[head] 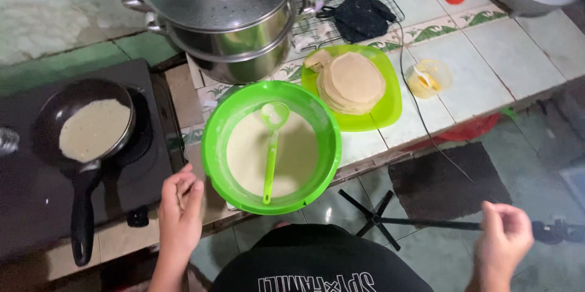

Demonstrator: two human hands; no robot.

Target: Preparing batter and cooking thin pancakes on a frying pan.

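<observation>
Both hands hang empty, loosely curled: left hand just left of the big green batter bowl, right hand well right. Bowl's heavy, sloshy; grab its rim. One frying pan further left, one crepe cooking: soft, tears easily. One ladle inside.

The left hand is raised at the front edge of the tabletop, near its left end, forearm rising straight up from below. Its back faces up, the fingers loosely curled and held close together, thumb tucked to the inner side, and it grips nothing. The right hand hangs well away from the tabletop's front edge, out past its right end and over the floor. Its fingers are bent inward toward the palm in a loose, relaxed curl, also empty, with the wrist angled slightly inward and the forearm coming up from the lower right
</observation>
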